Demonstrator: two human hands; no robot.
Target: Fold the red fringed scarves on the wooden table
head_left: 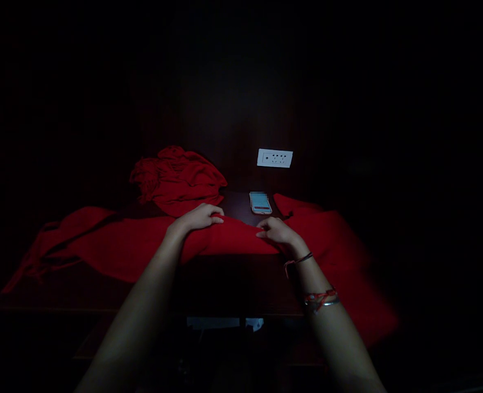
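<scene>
A long red scarf (233, 237) lies across the dark table, its middle part narrow like a folded strip. On the left it trails off into a fringed end. My left hand (198, 217) rests at the strip's far edge, fingers curled over the fabric and thumb near them. Opposite it, my right hand (279, 231) grips the same edge with bent fingers, a short span of cloth lying between the two hands. To the right the scarf spreads wider and drops over the table's front edge.
Behind my left hand sits a bunched red fabric heap (179, 180) with tassels. A phone (260, 202) with a lit screen lies beyond the scarf. On the dark wall is a white socket panel (274, 158). The table's front edge (151, 313) runs below my hands. Surroundings are very dark.
</scene>
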